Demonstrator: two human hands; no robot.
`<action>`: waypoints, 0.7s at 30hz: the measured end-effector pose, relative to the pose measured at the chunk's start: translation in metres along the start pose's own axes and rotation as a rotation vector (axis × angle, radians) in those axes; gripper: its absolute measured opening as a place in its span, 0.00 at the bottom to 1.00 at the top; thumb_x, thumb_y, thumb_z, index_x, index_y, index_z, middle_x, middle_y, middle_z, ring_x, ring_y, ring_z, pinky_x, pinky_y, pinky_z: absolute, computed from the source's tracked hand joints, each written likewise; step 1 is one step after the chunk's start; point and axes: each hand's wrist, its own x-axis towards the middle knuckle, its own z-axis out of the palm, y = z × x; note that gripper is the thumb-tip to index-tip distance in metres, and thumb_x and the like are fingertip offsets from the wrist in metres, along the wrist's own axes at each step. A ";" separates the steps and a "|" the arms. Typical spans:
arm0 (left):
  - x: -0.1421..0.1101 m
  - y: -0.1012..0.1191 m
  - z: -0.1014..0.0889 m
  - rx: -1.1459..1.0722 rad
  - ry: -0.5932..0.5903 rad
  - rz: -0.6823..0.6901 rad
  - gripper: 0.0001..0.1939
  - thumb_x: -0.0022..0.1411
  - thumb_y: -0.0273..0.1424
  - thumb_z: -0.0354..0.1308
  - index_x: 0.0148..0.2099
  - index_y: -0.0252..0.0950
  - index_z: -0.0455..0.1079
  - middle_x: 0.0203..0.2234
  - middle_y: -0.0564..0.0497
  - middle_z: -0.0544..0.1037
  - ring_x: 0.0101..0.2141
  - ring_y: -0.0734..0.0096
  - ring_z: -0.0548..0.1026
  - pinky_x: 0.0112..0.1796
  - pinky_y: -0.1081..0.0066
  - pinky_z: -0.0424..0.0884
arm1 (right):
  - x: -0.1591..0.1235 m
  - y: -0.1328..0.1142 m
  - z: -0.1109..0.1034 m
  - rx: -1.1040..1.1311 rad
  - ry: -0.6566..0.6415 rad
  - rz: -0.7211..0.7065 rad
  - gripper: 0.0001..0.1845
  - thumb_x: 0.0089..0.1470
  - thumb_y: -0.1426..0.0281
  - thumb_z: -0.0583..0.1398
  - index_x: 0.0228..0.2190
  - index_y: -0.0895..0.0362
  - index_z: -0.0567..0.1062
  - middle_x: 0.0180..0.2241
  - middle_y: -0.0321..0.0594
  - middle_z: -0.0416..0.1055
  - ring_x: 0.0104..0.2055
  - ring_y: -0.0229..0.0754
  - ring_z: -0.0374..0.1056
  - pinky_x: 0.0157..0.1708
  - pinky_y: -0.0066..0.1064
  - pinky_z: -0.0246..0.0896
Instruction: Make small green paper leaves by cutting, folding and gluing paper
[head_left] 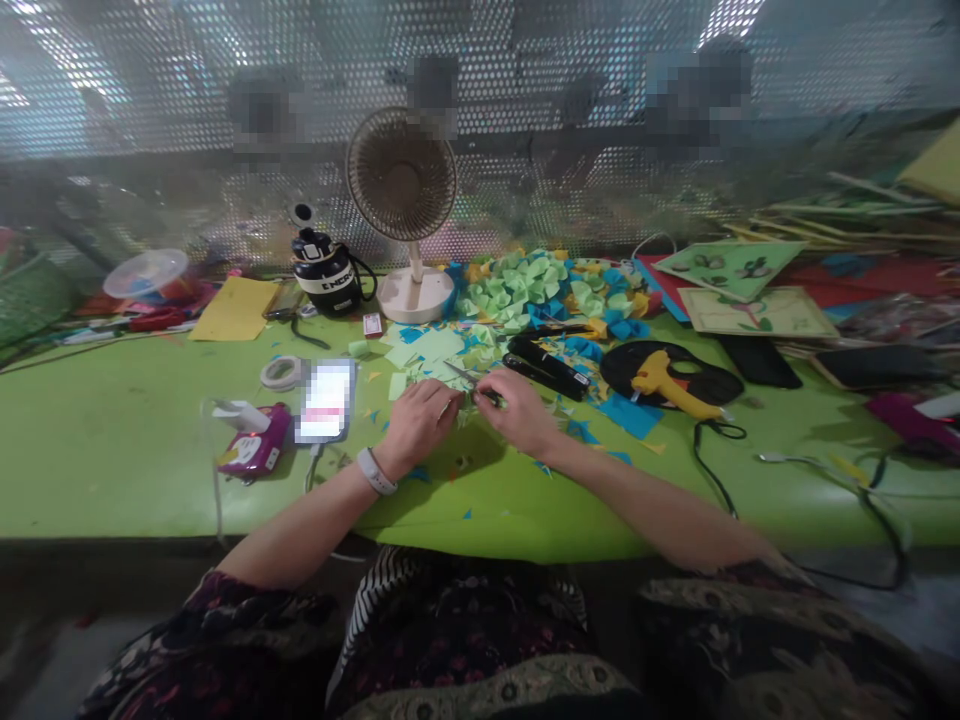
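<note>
My right hand (pixel 516 408) is closed around a pair of scissors (pixel 459 373), whose blades point up and to the left. Close beside it, my left hand (pixel 421 422) pinches a small piece of light green paper (pixel 466 408) at its fingertips; its shape is mostly hidden. Light green paper sheets (pixel 431 348) and many green, blue and yellow scraps lie just beyond both hands. A black stapler (pixel 547 368) rests to the right of my right hand. Behind the sheets is a heap of folded paper pieces (pixel 517 287), mostly light green, with blue and yellow among them.
A fan (pixel 405 185) and black jug (pixel 330 280) stand at the back. On the left are a phone (pixel 326 400), tape roll (pixel 281 372) and purple power strip (pixel 255 442). A yellow glue gun (pixel 671 385) lies right, its cord (pixel 709 470) trailing. Green table (pixel 487 520) underneath.
</note>
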 end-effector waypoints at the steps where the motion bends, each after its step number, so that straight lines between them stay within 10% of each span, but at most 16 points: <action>1: 0.000 0.000 0.000 -0.020 0.002 -0.011 0.10 0.70 0.32 0.51 0.39 0.35 0.73 0.31 0.47 0.77 0.32 0.67 0.74 0.34 0.68 0.68 | 0.000 0.001 0.000 -0.003 0.005 -0.013 0.07 0.59 0.69 0.56 0.32 0.56 0.73 0.33 0.44 0.73 0.38 0.45 0.68 0.41 0.37 0.65; 21: 0.002 0.003 0.002 -0.048 0.015 0.034 0.09 0.69 0.27 0.50 0.35 0.35 0.67 0.28 0.49 0.72 0.30 0.69 0.70 0.31 0.70 0.66 | 0.001 0.002 -0.001 -0.180 -0.073 -0.142 0.06 0.57 0.73 0.56 0.31 0.57 0.74 0.30 0.42 0.74 0.33 0.43 0.65 0.38 0.35 0.58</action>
